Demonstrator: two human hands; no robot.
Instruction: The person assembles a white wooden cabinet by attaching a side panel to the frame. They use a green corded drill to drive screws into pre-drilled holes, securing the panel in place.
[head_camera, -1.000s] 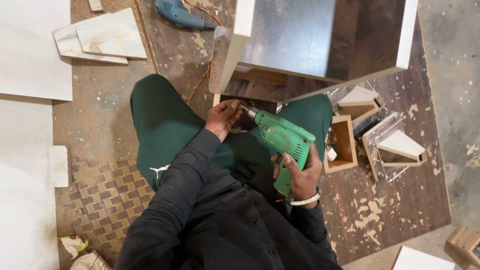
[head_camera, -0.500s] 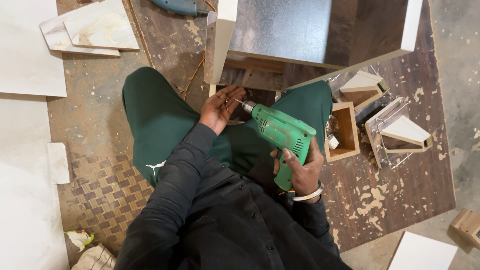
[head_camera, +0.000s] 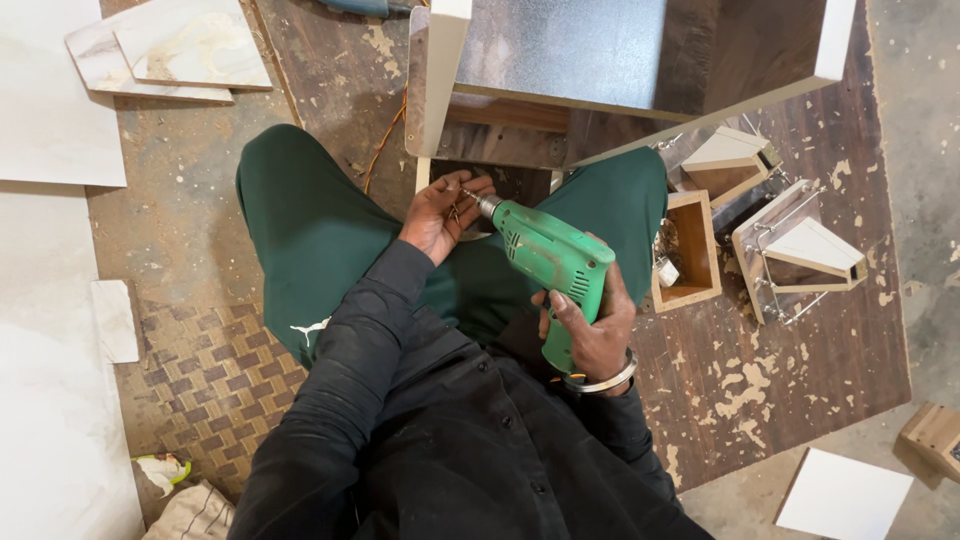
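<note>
Gripping the green drill (head_camera: 548, 262) by its handle, the right hand (head_camera: 592, 330) aims its long axis up-left over the lap. The left hand (head_camera: 440, 212), fingers curled, pinches small screws at the chuck tip, just below the wooden cabinet's (head_camera: 440, 80) near edge.

Drill (head_camera: 548, 262): glossy green plastic body, bare metal chuck. Cabinet (head_camera: 600, 60): dull grey metal sheet panel, smooth white laminate edges. Small box (head_camera: 688, 252): raw wood. Trousers (head_camera: 310, 230): matt green cloth. Floor (head_camera: 780, 380): rough, paint-flecked board.
</note>
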